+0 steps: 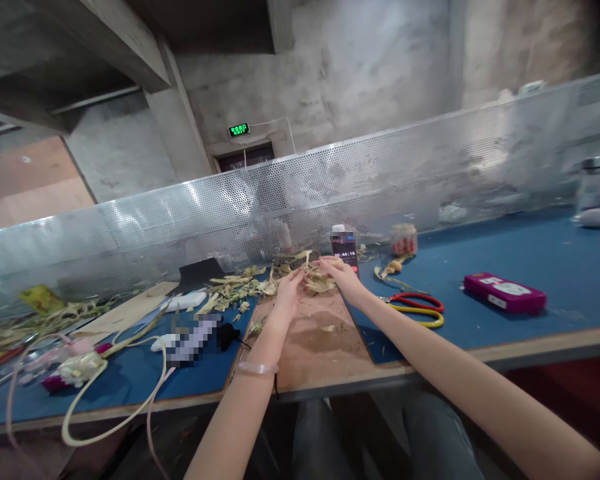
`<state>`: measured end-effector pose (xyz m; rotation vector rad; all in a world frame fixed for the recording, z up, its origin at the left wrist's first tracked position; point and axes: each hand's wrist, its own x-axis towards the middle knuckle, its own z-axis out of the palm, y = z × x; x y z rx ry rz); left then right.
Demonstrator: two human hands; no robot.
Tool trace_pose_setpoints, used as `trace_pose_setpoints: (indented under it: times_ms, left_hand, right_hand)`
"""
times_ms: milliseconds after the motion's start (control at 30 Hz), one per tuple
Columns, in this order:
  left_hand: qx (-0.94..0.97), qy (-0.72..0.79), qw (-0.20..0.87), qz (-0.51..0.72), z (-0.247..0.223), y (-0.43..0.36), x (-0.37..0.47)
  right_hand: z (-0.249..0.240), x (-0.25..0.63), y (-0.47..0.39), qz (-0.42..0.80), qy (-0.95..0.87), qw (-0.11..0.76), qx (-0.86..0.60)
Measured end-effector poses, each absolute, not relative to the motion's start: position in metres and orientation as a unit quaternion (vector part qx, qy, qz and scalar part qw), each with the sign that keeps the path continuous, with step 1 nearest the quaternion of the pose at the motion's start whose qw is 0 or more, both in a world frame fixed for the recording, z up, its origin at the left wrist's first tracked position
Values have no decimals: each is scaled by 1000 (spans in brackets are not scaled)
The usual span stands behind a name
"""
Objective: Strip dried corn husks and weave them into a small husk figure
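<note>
Both hands meet over a heap of dry, pale leaves and stalks (321, 283) on the far part of a brown board (325, 360). My left hand (289, 293) presses its fingers against the heap's left side, and they look closed on some leaves. From the right, my right hand (344, 275) curls over the top of the same leaves, its fingertips close to the left ones. What lies under the fingers is partly hidden. Behind the right hand stands a phone (344, 248) showing a timer.
Scissors (417, 308) with red and yellow handles lie right of the board, near a magenta box (505, 292). A jar (403, 240) stands at the back. Leaf scraps (235, 291), a pale cable (125, 427) and small items cover the left. A perforated metal screen (380, 167) borders the table.
</note>
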<state>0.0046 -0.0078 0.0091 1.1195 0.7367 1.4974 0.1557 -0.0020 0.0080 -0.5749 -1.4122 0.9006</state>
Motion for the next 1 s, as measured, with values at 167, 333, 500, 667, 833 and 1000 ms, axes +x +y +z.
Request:
trace_pose_setpoints:
  times_ms: [167,333,500,667,833,1000]
  left_hand:
    - [476,278,555,623,11,-11,7]
    - [541,252,578,557,11,-19,13]
    - [569,251,588,517,8,-20,13]
    - [534,276,559,571,5,-16,11]
    - [553,291,536,568,0,-12,12]
    - [554,336,538,538,-1,-10,13]
  right_hand:
    - [5,157,6,482,-570,631,-212]
    - [4,155,7,498,-550,629,-231]
    - [4,155,8,447,-583,628,-257]
    - [0,152,7,343,-678,586,-282]
    - [0,154,4,179,-746,550,-329]
    - [-2,157,12,103,-772,528,-339]
